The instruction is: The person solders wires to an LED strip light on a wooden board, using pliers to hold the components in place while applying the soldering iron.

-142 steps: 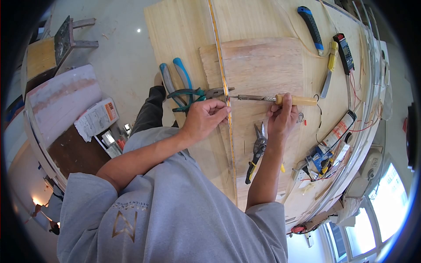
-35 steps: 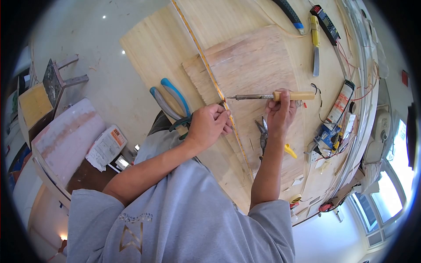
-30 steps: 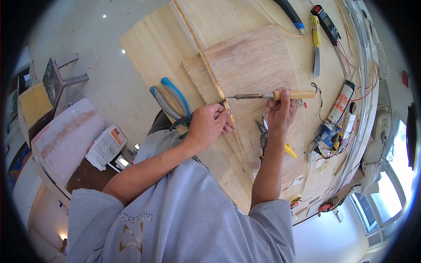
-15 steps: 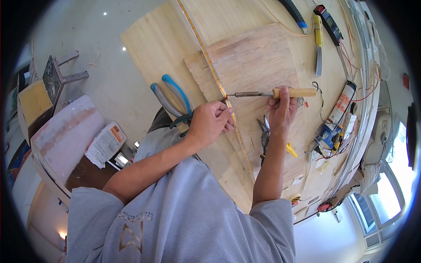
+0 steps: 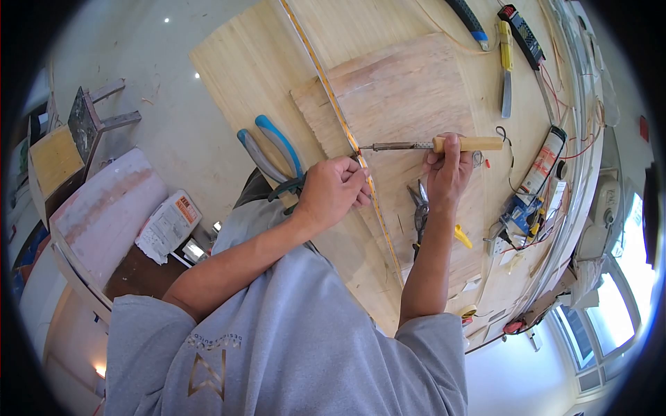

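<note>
My right hand (image 5: 446, 170) is closed around the wooden handle of a soldering iron (image 5: 402, 146), whose tip points left and meets a long LED strip (image 5: 325, 80) near its middle. The narrow strip runs diagonally over a wooden board (image 5: 402, 90). At the strip, just below the iron's tip, my left hand (image 5: 335, 187) is pinched; whatever sits between its fingertips is too small to make out. Blue-handled pliers (image 5: 277, 149) lie left of my left hand, partly hidden behind it. Smaller pliers (image 5: 420, 208) rest beside my right forearm.
Toward the right lie a yellow cutter knife (image 5: 506, 69), a black power supply (image 5: 522, 35), a tube (image 5: 543, 163) and loose wires. A blue-and-black handled tool (image 5: 466, 21) is at the top. Left, beyond the table, stand a stool (image 5: 87, 128) and a white bag (image 5: 168, 225).
</note>
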Demonstrator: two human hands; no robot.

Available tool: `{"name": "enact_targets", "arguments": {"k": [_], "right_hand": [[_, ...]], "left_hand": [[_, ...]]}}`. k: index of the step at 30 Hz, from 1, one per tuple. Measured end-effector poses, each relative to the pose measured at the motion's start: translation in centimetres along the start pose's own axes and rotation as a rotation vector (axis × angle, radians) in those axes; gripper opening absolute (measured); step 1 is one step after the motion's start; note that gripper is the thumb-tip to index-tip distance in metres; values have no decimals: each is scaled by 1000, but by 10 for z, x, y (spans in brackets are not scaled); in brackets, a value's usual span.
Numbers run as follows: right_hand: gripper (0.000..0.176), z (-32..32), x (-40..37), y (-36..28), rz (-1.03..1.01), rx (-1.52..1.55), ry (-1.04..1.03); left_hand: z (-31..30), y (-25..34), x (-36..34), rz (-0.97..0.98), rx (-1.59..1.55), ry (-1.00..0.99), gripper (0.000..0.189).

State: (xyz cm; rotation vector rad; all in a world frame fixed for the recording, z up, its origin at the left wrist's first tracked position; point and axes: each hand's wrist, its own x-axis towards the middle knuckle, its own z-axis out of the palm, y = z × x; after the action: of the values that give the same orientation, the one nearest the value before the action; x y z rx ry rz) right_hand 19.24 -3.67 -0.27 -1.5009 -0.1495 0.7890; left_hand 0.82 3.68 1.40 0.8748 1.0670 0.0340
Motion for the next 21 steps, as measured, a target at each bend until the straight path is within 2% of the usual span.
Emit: {"name": "enact_targets", "arguments": {"k": [10, 21], "right_hand": [[24, 1, 0, -1, 9, -50, 22], [20, -1, 2, 1, 2, 64, 28]], "left_hand": [[-1, 2, 0, -13, -2, -11, 22], [-2, 1, 0, -2, 8, -19, 22]]}}
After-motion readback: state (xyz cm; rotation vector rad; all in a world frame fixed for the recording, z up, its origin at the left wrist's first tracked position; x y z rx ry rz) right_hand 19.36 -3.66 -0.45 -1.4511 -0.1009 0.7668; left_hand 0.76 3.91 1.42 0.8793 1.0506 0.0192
